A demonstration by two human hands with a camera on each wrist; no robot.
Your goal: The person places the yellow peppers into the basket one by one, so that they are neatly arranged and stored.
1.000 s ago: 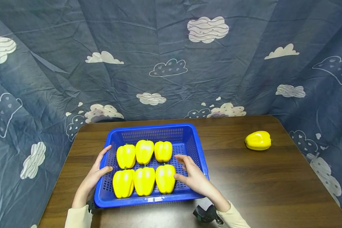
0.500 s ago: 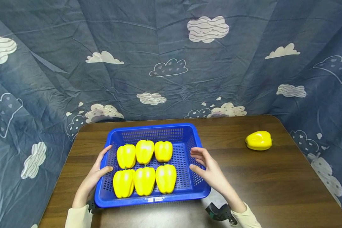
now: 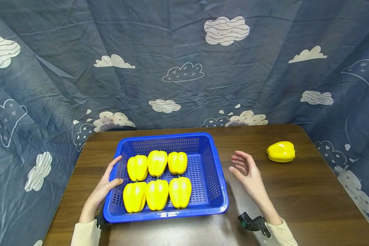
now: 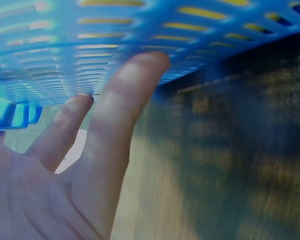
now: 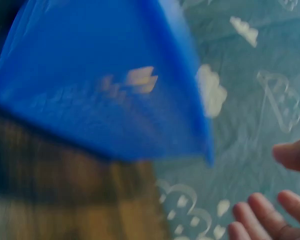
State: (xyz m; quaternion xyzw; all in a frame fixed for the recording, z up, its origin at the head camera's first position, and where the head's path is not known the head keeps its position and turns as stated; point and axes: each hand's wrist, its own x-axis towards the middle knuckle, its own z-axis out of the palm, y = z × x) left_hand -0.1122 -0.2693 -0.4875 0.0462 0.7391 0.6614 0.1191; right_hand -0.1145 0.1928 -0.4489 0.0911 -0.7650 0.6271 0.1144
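My left hand grips the left rim of a blue plastic basket, its thumb over the edge. In the left wrist view, fingers lie against the slotted basket wall. Several yellow bell peppers stand in two rows inside the basket, toward its left and middle. Apart from the basket, my right hand hovers right of it with loosely bent fingers and nothing held. A single yellow bell pepper lies on its side farther right. The right wrist view catches the basket's outer wall, blurred.
The brown wooden table extends to the right of the basket. Behind it hangs a dark blue curtain with white cloud prints. Inside the basket, bare slotted floor shows along the right side.
My right hand has moved right, out from over the basket and past its right rim, toward the lone bell pepper. The left hand stays on the left rim.
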